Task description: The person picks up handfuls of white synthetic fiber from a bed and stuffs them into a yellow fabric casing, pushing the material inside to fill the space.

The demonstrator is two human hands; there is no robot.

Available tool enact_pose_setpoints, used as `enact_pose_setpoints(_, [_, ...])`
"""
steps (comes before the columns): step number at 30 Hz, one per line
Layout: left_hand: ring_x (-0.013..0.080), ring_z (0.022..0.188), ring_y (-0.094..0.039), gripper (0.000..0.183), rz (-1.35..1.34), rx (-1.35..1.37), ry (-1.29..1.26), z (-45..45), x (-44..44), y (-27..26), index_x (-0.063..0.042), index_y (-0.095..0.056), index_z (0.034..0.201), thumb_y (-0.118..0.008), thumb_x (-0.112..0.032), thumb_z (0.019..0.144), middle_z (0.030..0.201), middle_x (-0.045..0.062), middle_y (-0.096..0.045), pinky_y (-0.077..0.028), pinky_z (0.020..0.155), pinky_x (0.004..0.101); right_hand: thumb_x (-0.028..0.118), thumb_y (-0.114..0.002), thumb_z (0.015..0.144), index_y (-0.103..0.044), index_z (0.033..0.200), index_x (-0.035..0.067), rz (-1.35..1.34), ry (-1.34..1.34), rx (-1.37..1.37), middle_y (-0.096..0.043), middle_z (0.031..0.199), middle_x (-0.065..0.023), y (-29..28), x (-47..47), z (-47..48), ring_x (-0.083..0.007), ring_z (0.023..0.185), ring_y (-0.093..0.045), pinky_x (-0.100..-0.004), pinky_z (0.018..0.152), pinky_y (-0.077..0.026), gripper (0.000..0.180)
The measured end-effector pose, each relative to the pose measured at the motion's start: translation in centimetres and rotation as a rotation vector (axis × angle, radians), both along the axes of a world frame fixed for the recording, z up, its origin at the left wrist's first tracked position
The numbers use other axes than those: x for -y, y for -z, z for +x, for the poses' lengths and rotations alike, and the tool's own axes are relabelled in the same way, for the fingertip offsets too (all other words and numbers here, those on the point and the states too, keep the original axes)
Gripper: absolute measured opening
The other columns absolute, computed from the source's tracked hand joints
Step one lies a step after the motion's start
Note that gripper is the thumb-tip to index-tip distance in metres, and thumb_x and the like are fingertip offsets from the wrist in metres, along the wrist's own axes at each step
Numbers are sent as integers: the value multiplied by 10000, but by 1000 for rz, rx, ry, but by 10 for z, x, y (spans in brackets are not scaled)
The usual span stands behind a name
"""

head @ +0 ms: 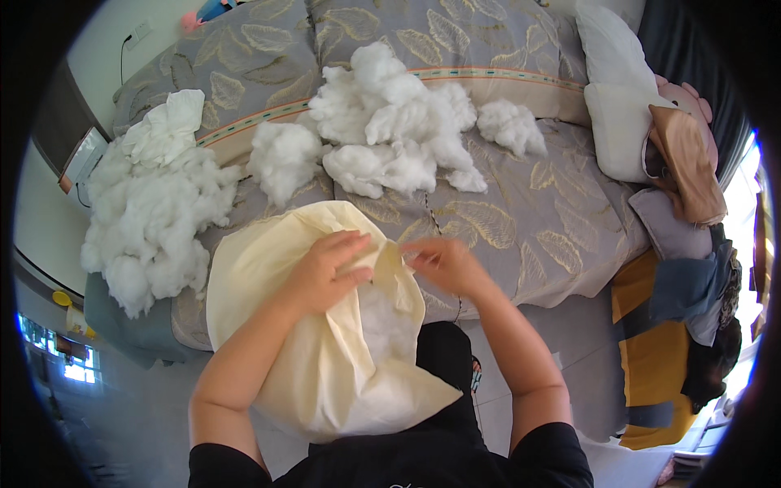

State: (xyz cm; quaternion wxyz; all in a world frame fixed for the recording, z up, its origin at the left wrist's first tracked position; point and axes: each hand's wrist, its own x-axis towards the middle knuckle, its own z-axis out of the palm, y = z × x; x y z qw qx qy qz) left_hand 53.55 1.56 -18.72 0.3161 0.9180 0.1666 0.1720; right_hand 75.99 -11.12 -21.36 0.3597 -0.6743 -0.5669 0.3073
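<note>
A cream fabric cushion cover (287,360) rests on my lap, bulging with white fibre filling. Some of that filling (384,323) shows through the opening on its right side. My left hand (329,268) lies on the cloth beside the opening, thumb and fingers apart. Blurred by motion, my right hand (445,262) is at the upper right edge of the opening, its fingers bent. Whether it pinches the fabric cannot be told.
Loose white fibre stuffing (390,122) is heaped on the leaf-patterned bedspread (506,226). Another heap (152,213) sits at the left, topped by crumpled white cloth (168,128). White pillows (622,122), brown fabric (689,165) and a mustard cloth (653,360) line the right side.
</note>
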Motion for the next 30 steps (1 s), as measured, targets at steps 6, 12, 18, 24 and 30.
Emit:
enact_pose_setpoints(6, [319, 1354, -204, 577, 506, -490, 144, 14, 4, 28, -203, -467, 1319, -473, -544, 854, 1429, 113, -327, -111, 1054, 599, 154, -669, 738, -567, 1173, 93, 569, 804, 836, -629, 1030, -170, 44, -114, 107, -332, 961, -594, -409, 809, -473, 451])
enact_pose_setpoints(12, [316, 1386, -110, 557, 338, -555, 134, 15, -18, 55, -206, -473, 1314, -459, -538, 867, 1475, 108, -241, -57, 1064, 597, 99, -673, 718, -615, 1067, 87, 243, 576, 388, -655, 909, -178, 51, -171, 147, -344, 838, -616, -408, 730, -486, 355])
enact_pose_setpoints(18, [294, 1307, -311, 569, -19, -315, 48, 23, -22, 22, -83, -465, 1298, -592, -397, 841, 1417, 154, -322, -216, 1052, 510, 7, -657, 742, -645, 974, 14, 288, 469, -416, -664, 860, -67, -1, -89, 92, -130, 731, -616, -296, 606, -494, 232])
enact_pose_setpoints(24, [213, 1061, -536, 624, -641, 270, -125, 54, -6, -7, 33, -450, 1273, -729, -196, 764, 1207, 183, -517, -457, 869, 331, 12, -672, 732, -651, 949, 6, 54, -38, -611, -659, 859, -36, -16, -19, 26, -93, 762, -589, -264, 703, -479, 217])
enact_pose_setpoints(30, [127, 774, -604, 267, -898, -35, -151, 70, 1, -6, 24, -612, 1045, -670, -69, 802, 896, 75, -643, -498, 675, 259, 58, -693, 736, -653, 931, 1, 22, 118, -446, -655, 793, -28, -1, -16, 12, -87, 688, -575, -253, 614, -466, 206])
